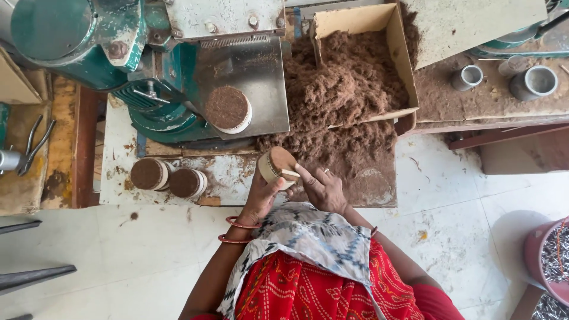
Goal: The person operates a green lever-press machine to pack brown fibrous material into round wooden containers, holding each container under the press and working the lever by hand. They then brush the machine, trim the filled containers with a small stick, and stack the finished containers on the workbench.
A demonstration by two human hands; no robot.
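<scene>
My left hand (261, 195) grips a short round container (276, 165) packed level with brown fibre, tilted above the workbench edge. My right hand (323, 188) touches its rim with the fingertips and holds nothing of its own. Another filled round container (227, 109) sits on the steel plate (261, 77) of the green press machine (89, 41). Two more filled containers (149, 173) (187, 182) lie side by side on the bench at left. Loose brown fibre (349, 89) is heaped in front of my hands.
An open cardboard box (361, 18) holds much of the fibre and spills it onto the bench. Grey pipe-shaped cups (533, 82) stand at the far right on a dusty surface. Pliers (32, 145) lie at left. A pink bucket (536, 255) of metal bits stands on the floor at right.
</scene>
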